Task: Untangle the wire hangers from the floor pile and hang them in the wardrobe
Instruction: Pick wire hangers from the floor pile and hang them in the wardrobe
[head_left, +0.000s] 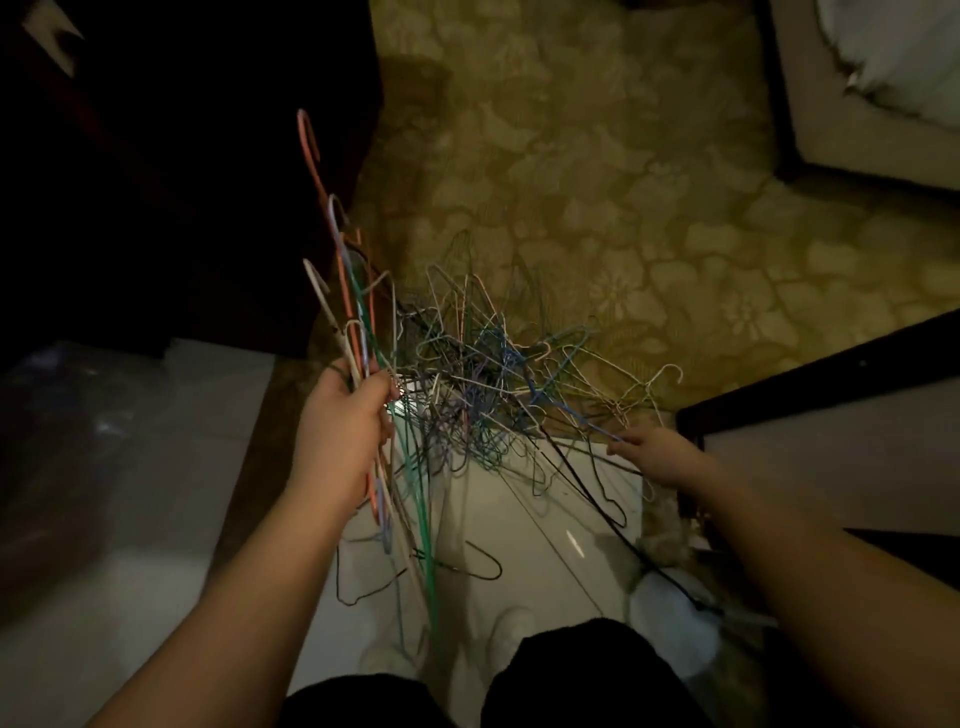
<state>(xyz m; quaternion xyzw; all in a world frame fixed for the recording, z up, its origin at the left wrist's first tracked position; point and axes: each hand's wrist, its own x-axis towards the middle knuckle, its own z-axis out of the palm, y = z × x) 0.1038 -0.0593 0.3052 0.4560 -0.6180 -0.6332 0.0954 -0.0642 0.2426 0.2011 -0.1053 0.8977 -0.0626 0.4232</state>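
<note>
Wire hangers (358, 312), orange, white and green, bunched in clenched left hand (345, 415); right hand (657, 452) pinches tangled pile (493, 374) beside it.

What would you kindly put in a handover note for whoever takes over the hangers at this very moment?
Left hand: grips a bundle of freed hangers, hooks pointing up.
Right hand: pinches a wire at the pile's right edge.
Pile: tangled on the floor, straddling carpet and tile; a few loose hangers lie nearer the feet.
Done: several hangers pulled free.
Left: untangle the rest; hang all. No wardrobe rail is visible.
</note>
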